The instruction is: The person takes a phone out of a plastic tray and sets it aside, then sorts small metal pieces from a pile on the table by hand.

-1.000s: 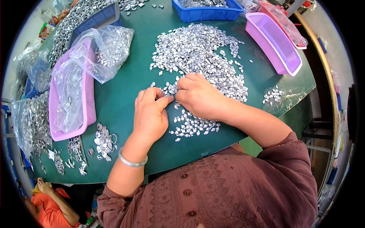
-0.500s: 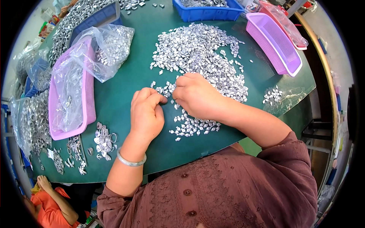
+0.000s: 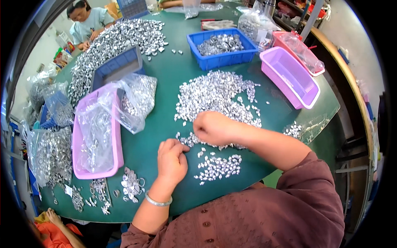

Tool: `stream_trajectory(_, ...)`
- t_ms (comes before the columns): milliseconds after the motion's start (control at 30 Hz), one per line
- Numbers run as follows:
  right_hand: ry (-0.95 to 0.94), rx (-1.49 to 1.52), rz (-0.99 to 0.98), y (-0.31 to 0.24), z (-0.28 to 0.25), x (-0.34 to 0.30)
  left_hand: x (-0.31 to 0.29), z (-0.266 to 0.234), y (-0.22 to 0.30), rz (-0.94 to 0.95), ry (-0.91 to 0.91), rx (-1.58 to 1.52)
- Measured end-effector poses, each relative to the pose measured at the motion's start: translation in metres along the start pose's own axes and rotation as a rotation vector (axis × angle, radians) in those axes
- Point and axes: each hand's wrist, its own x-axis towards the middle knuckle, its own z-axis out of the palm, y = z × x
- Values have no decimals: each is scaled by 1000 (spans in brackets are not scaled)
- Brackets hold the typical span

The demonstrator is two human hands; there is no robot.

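Observation:
A large heap of small silvery metal pieces (image 3: 211, 91) lies on the green table in front of me. My right hand (image 3: 217, 128) is at the heap's near edge, its fingers curled in and their tips hidden below the hand. To its left, my left hand (image 3: 171, 161) is closed too, thumb and index finger together beside a small cluster of pieces (image 3: 189, 139). Whatever either hand pinches is too small or hidden. Nearer to me, a separate patch of similar pieces (image 3: 219, 167) is spread out.
At left sit a pink basket (image 3: 118, 153) with plastic bags and a grey-blue tray (image 3: 118, 68). A blue bin (image 3: 225, 60) of rings stands beyond the heap, a purple basket (image 3: 289, 78) to the right. A co-worker (image 3: 89, 25) handles another pile at far left.
The view has tilted up, bringing the far table and a co-worker into sight. My right hand has shifted away from me, toward the heap. My left hand stays near the small cluster.

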Motion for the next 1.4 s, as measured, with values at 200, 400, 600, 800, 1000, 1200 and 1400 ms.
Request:
stream_trajectory(200,114,187,252,58,-99,96,-1,-2,2,-9,6,-12)
stream_trajectory(400,407,394,657,123,-186,231,6,-2,-8,-51,-39,-61)
stream_trajectory(600,776,858,642,150,-222,276,-2,-8,12,-122,-46,-81)
stream_trajectory(800,830,777,594,147,-198,261,4,-9,-7,-91,-18,-82)
stream_trajectory(1000,691,633,323,102,-227,157,-5,-10,18,-47,17,-53)
stream_trajectory(1200,305,362,294,75,-167,70,2,-6,-5,-2,16,-11)
stream_trajectory(1400,-16,-38,-80,17,-68,-16,5,-5,-7,-25,39,-10)
